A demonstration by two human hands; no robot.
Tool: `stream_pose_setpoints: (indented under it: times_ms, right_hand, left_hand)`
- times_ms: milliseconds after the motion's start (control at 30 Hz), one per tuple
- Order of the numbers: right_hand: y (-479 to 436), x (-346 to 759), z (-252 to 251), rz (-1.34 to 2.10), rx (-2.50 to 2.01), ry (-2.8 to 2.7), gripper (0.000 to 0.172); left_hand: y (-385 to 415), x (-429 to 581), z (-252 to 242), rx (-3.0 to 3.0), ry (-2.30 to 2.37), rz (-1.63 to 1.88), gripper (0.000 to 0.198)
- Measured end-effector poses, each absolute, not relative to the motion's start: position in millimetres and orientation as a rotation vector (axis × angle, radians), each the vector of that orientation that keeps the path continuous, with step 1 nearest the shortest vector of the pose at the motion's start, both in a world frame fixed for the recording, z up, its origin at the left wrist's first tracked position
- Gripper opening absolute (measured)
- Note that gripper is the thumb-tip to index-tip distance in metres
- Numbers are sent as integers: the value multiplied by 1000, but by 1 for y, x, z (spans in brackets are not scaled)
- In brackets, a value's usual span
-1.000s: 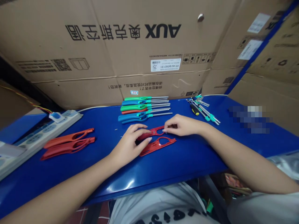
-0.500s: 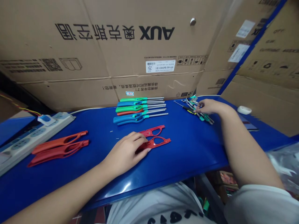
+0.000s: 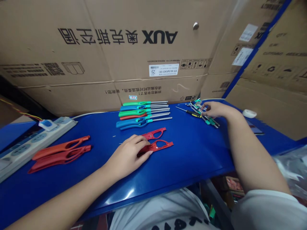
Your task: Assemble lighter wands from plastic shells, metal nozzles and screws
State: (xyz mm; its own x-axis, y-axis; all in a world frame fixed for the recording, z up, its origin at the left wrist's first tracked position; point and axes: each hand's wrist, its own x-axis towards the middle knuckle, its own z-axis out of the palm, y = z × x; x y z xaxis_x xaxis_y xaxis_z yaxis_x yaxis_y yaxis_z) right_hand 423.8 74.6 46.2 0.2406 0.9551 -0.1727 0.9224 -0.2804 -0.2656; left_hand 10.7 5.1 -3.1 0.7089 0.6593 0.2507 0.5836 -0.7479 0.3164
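Observation:
My left hand (image 3: 133,155) is closed over the grip end of a red lighter handle shell (image 3: 165,144), which lies flat on the blue table. A second red handle shell (image 3: 157,133) lies just behind it, partly covered by my fingers. At the right, my right hand (image 3: 214,109) reaches into a pile of metal lighter tubes with green parts (image 3: 209,121). Its fingertips are bent together there, and what they pinch is hidden. A screwdriver (image 3: 193,113) with a black and yellow handle lies against the pile, beside those fingertips.
Several assembled lighters (image 3: 134,112) in green, blue and red lie in a row at the back. Red and orange handle shells (image 3: 61,153) lie left, near a white power strip (image 3: 38,139). Tiny metal pins (image 3: 114,136) lie mid-table. A cardboard wall (image 3: 96,70) stands behind.
The view has shifted slightly. My left hand and the red shell have slid a little to the left. The screwdriver has turned slightly, while my right hand stays at the pile.

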Motion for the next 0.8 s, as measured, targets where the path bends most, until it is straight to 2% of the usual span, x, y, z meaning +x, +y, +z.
stream_pose_setpoints:
  times_ms: [167,333,700,800]
  right_hand:
    - [81,410,37,202,-2335,-2090,31]
    - [86,395,31,83,-2441,-2048,28]
    - [89,381,29,88,-2490,-1960,50]
    - [84,389,37,45,-2612,-1814,39]
  left_hand:
    - [5,11,-3,2705,987,512,23]
    - [6,10,-4,2703,983,512,24]
    - [5,10,-3,2702,1002,489,24]
    - [5,10,-4,2700,1010,484,24]
